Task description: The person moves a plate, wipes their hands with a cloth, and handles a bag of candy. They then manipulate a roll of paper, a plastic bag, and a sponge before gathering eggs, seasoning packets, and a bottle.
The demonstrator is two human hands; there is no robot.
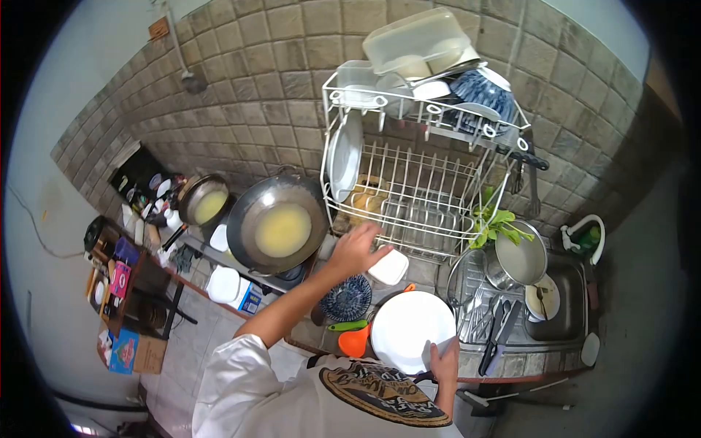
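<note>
Clamped on the near right rim of a white plate (411, 327) by the right hand (442, 360), digits over the upper face, underside grip hidden; plate nearly level at the counter front. Left hand (355, 252) with fingers slightly apart, apparently unladen, beside a white square container (389, 267) and just short of the wire dish rack (420, 182); contact with either impossible to tell. Step in hand, by judgement: plate handling one-handed, with a left-hand reach toward the rack side. Next move, by judgement: calling for a steady rim grip and level carriage. Close on the left: blue-patterned dish (346, 298) and orange ladle (353, 341). Close on the right: knives (503, 333) on the drainboard. Best room upward, over the counter; least sideways.
</note>
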